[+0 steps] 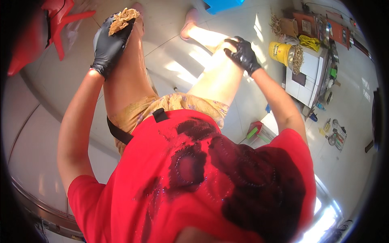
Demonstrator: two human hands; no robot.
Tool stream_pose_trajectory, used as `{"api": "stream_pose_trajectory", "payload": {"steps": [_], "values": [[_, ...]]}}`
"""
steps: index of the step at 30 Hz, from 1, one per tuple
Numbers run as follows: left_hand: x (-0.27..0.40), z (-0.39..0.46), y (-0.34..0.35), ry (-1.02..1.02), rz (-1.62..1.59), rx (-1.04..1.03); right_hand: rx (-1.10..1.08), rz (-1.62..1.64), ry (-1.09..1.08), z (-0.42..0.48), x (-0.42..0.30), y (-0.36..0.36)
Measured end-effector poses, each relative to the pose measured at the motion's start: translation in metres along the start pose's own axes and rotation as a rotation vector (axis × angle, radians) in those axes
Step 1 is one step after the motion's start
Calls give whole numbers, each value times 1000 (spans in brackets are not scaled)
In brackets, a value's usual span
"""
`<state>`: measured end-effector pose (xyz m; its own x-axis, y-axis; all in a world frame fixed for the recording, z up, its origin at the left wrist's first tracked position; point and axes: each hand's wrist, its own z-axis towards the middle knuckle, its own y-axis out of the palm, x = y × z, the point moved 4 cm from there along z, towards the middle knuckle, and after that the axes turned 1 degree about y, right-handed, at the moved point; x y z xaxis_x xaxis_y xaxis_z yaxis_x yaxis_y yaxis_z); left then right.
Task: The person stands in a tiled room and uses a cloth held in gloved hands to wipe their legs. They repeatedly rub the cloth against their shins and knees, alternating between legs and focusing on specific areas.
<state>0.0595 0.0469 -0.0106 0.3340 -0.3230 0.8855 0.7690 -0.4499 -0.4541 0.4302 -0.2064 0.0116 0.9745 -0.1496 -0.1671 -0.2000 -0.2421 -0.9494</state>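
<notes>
My left hand (111, 45), in a black glove, is at the upper left over my left knee. Crumpled tan-brown material (123, 21), of a kind I cannot tell, is held at its fingers. A dark edge with pale specks runs along the inner side of this hand; whether it is glove or a held thing is unclear. My right hand (241, 54), also in a black glove, rests on my right knee with its fingers spread and curved over it. No object shows in it. I sit in yellow patterned shorts (182, 101) and a red shirt (146, 145).
Red plastic furniture (57, 30) stands at the upper left, a blue plastic object (223, 6) at the top. On the right are a yellow bucket (278, 53), dry plant stalks (297, 57), a white cabinet (304, 76) and several tools (337, 135) on the tiled floor.
</notes>
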Motion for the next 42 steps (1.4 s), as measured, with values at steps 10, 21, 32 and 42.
{"api": "stream_pose_trajectory", "payload": {"steps": [10,21,32,42], "values": [[-9,2,7,-45,-70,23,-122,61,-238,-73,-124,18],[9,6,-13,-267,-403,-8,73,140,-231,-37,-114,9],[42,28,13,-19,387,-341,196,137,-173,-19,-88,-5],[59,21,13,195,487,-437,55,940,-56,24,-173,38]]}}
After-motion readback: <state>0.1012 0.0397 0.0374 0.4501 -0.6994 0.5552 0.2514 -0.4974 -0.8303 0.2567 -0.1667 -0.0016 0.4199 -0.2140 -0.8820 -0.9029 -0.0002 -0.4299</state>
